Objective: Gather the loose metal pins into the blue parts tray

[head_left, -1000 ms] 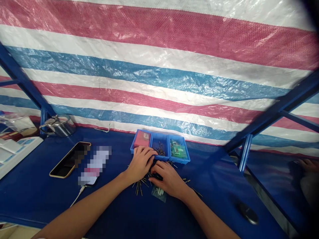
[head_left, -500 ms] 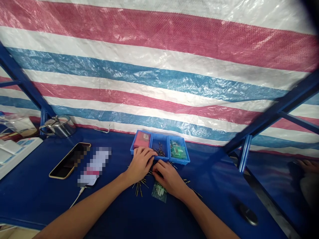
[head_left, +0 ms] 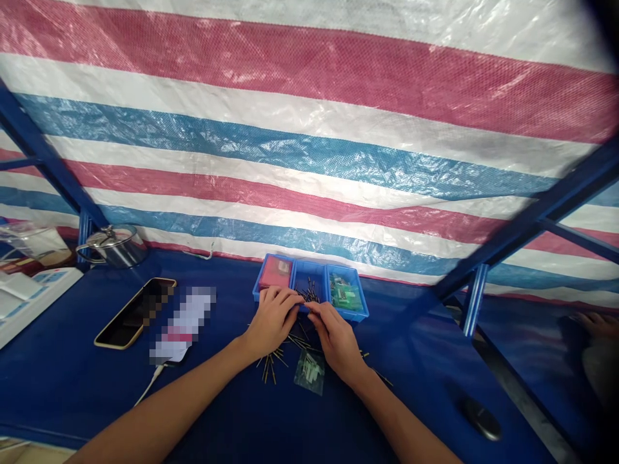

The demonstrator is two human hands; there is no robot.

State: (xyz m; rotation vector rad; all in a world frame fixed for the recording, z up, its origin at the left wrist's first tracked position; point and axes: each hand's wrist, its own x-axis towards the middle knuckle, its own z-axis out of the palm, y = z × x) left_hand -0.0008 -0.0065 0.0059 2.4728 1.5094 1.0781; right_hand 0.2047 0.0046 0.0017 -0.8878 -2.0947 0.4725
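My left hand [head_left: 271, 320] rests with curled fingers at the front edge of a row of blue bins [head_left: 309, 269]. My right hand [head_left: 336, 338] is beside it, fingers pinched toward the middle bin, which holds thin dark pins [head_left: 309, 293]. What the fingertips hold is too small to make out. More loose pins [head_left: 271, 364] lie scattered on the blue table under and around both hands. A small clear bag [head_left: 309, 370] lies just in front of my right hand. The left bin holds something red, the right bin green parts [head_left: 344, 293].
A phone [head_left: 128, 312] and a blurred packet [head_left: 184, 322] with a white cable lie to the left. A steel lidded pot [head_left: 113, 243] stands at back left. A dark oval object [head_left: 478, 415] lies at right. Another person's hand [head_left: 592, 322] shows far right. A striped tarp [head_left: 309, 129] hangs behind.
My right hand has moved forward from the table toward the middle bin, uncovering the clear bag. My left hand has barely shifted.
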